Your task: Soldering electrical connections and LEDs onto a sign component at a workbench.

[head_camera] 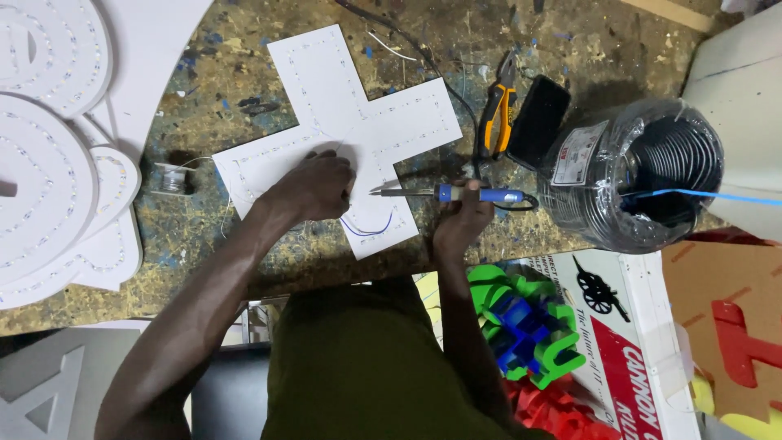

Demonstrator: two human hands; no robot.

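Roughly centre on tabletop (244, 81): white cross panel (342, 122), lower arm reaching the near edge. Wire coil (631, 175) crowds the right; bare room above. Left hand (314, 187) pressed flat on panel, grip holding nothing. Right hand (463, 220) grip closed round blue soldering iron (456, 194), tip over panel w/ blue wire (366, 230).

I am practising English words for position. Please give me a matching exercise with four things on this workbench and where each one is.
Things:
1. soldering iron
2. pliers
3. wire coil
4. solder spool

Places:
A. at the bench's right end, wrapped in clear plastic
B. left of the white cross board
C. held in the right hand
D. beside a black box, above the iron

Pairs: 1-C, 2-D, 3-A, 4-B
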